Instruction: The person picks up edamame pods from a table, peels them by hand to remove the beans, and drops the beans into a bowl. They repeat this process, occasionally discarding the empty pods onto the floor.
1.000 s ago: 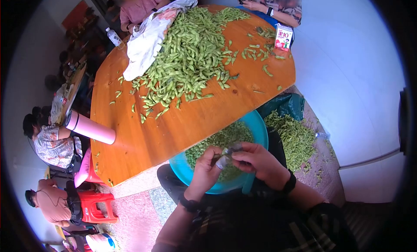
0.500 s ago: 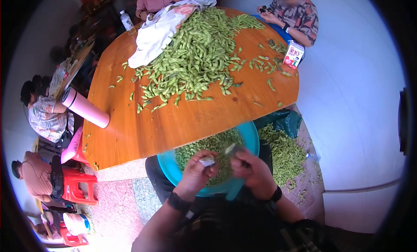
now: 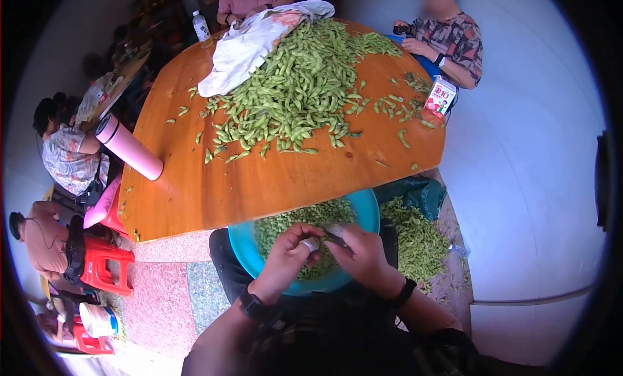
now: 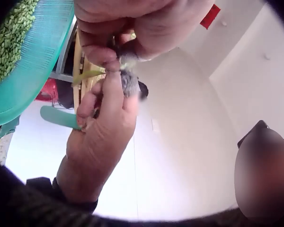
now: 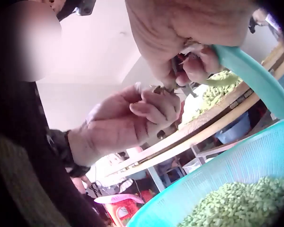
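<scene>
Over a teal mesh basket (image 3: 239,246) of shelled green beans (image 3: 276,225), both hands meet at their fingertips. A slim green edamame pod (image 4: 89,74) sticks out where the fingers touch. My left hand (image 3: 285,256) pinches at this spot, its thumb wrapped in a white cover (image 3: 311,244). My right hand (image 3: 365,258) has its fingers curled round a tool with a teal handle (image 5: 255,78), whose small metal tip (image 5: 193,91) shows near the fingertips. A grey cover (image 4: 129,84) is on a right fingertip. Most of the tool is hidden in the palm.
A wooden table (image 3: 188,188) holds a large pod heap (image 3: 292,97), a white cloth (image 3: 237,61), a pink flask (image 3: 133,149) and a juice carton (image 3: 440,96). More pods or husks (image 3: 415,240) lie on the floor at right. People sit across the table and at left.
One second ago the hands were together; half a second ago they were apart, the right one blurred. Now the fingertips meet again. The head view has shifted.
</scene>
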`<state>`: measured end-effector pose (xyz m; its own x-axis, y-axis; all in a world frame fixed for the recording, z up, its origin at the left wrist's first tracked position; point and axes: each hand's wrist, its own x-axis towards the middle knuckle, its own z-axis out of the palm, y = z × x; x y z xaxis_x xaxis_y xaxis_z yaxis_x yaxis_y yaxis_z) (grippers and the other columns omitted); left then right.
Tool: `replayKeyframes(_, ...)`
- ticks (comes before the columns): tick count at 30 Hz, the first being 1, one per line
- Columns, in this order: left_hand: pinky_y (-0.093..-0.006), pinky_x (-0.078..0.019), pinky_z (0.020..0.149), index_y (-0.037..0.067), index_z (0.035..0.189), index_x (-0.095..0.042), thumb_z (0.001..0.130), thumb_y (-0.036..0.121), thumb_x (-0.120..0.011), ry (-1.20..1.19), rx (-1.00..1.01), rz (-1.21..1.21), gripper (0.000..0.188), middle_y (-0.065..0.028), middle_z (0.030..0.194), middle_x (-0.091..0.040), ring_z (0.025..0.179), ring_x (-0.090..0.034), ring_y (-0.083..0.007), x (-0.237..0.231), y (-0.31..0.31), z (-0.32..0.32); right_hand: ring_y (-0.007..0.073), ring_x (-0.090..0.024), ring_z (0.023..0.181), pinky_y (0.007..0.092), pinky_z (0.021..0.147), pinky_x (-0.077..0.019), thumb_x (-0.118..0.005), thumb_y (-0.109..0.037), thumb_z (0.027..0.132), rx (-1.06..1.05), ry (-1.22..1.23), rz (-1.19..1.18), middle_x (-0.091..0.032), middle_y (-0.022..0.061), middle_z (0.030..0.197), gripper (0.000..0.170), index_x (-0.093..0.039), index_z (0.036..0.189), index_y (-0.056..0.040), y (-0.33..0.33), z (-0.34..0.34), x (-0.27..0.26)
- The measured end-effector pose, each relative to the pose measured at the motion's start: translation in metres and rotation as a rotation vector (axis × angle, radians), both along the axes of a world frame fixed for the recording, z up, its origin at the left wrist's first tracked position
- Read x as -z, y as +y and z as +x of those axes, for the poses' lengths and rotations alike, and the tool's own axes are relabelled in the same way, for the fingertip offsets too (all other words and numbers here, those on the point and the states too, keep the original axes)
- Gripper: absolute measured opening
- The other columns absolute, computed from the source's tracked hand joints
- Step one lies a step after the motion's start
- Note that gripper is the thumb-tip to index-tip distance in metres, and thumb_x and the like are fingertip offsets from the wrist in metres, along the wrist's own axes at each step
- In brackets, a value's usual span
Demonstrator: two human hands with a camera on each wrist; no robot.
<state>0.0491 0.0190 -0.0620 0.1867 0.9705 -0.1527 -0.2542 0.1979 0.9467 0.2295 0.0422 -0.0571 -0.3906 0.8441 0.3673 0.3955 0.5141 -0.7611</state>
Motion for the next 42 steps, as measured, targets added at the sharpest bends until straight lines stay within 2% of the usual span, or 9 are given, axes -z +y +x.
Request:
replayKeyframes(6,-0.0228,-0.0375,0.056,0.0,0.1,-0.054,0.085,-0.004,-0.036,0.09,-0.042,-0.042,0.025,-0.0031,0.074,-0.052,0.061,-0.045,-0.0089,-0.001,-0.003,0.005,0.0384,-0.06,0.073,0.0394,0.058,-0.0466,-0.068,-0.008,0.082,-0.003,0.069,-0.008,-0.061,0.0176,0.081,0.017,-0.059,0.094,-0.0003,-0.006,-0.005,0.01)
replayKeyframes(9,-0.0224,-0.0369,0.057,0.0,0.101,-0.055,0.083,-0.006,-0.035,0.111,-0.041,-0.013,0.027,-0.0025,0.074,-0.052,0.062,-0.044,-0.0081,0.008,-0.004,0.005,0.0334,-0.059,0.066,0.0362,0.057,-0.0452,-0.066,-0.008,0.084,0.009,0.137,-0.136,-0.059,0.0176,0.077,0.014,-0.057,0.091,0.0004,-0.008,-0.004,0.009)
replayKeyframes(14,-0.0215,-0.0384,0.059,0.001,0.105,-0.056,0.084,-0.009,-0.037,0.094,-0.029,0.054,0.03,-0.0011,0.079,-0.052,0.065,-0.045,-0.0077,0.005,-0.006,0.004,0.0094,-0.043,0.064,0.0289,0.055,-0.0388,-0.065,-0.009,0.087,-0.039,0.248,-0.356,-0.051,0.0083,0.068,0.015,-0.054,0.085,0.0007,-0.005,0.003,0.008)
replayKeyframes(21,-0.0205,-0.0431,0.065,0.002,0.115,-0.057,0.097,0.003,-0.045,0.277,-0.04,0.153,0.022,-0.0008,0.088,-0.058,0.072,-0.049,-0.0054,0.008,-0.011,-0.008,0.0071,-0.041,0.068,0.0276,0.056,-0.0393,-0.065,-0.008,0.088,0.0,0.261,-0.412,-0.048,0.0039,0.068,0.013,-0.055,0.086,0.0008,-0.005,0.006,0.012)
replayKeyframes(24,-0.0201,-0.0432,0.062,0.003,0.12,-0.054,0.098,0.003,-0.045,0.268,-0.088,0.077,0.023,-0.0016,0.089,-0.059,0.07,-0.05,-0.0056,0.011,-0.011,-0.016,0.0094,-0.045,0.066,0.0287,0.057,-0.0408,-0.065,-0.007,0.087,0.03,0.251,-0.361,-0.051,0.0064,0.069,0.012,-0.056,0.087,0.0008,-0.005,0.005,0.006)
replayKeyframes(29,-0.019,-0.0437,0.058,0.005,0.121,-0.051,0.098,0.003,-0.047,0.235,-0.063,0.076,0.023,-0.0026,0.089,-0.063,0.065,-0.052,-0.0058,0.017,-0.007,-0.023,0.0343,-0.058,0.065,0.0351,0.058,-0.0452,-0.067,-0.006,0.083,0.027,0.099,-0.109,-0.057,0.0175,0.073,0.012,-0.057,0.088,0.0003,-0.006,0.003,0.009)
replayKeyframes(32,-0.0188,-0.044,0.056,0.007,0.115,-0.052,0.098,0.004,-0.049,0.138,-0.068,0.027,0.018,-0.0032,0.085,-0.065,0.061,-0.053,-0.0059,0.025,-0.004,-0.026,0.0395,-0.059,0.069,0.0374,0.057,-0.0461,-0.067,-0.007,0.082,0.051,0.08,-0.121,-0.057,0.0192,0.075,0.013,-0.057,0.088,-0.0002,-0.007,0.001,0.011)
replayKeyframes(36,-0.0199,-0.0415,0.049,0.008,0.1,-0.052,0.098,0.008,-0.052,0.063,-0.106,-0.023,0.002,-0.0026,0.074,-0.063,0.055,-0.053,-0.006,0.029,-0.006,-0.027,0.0396,-0.059,0.07,0.0385,0.057,-0.0462,-0.067,-0.007,0.083,0.071,0.113,-0.116,-0.058,0.0192,0.076,0.014,-0.056,0.087,-0.0004,-0.007,-0.004,0.008)
replayKeyframes(42,-0.0217,-0.0375,0.048,0.007,0.082,-0.051,0.098,0.014,-0.055,0.241,-0.156,-0.033,0.018,0.0012,0.064,-0.054,0.055,-0.047,-0.0039,0.04,-0.006,-0.028,0.0398,-0.059,0.071,0.0383,0.058,-0.0466,-0.066,-0.007,0.083,0.06,0.113,-0.116,-0.059,0.019,0.078,0.013,-0.056,0.088,-0.0004,-0.007,-0.011,0.014)
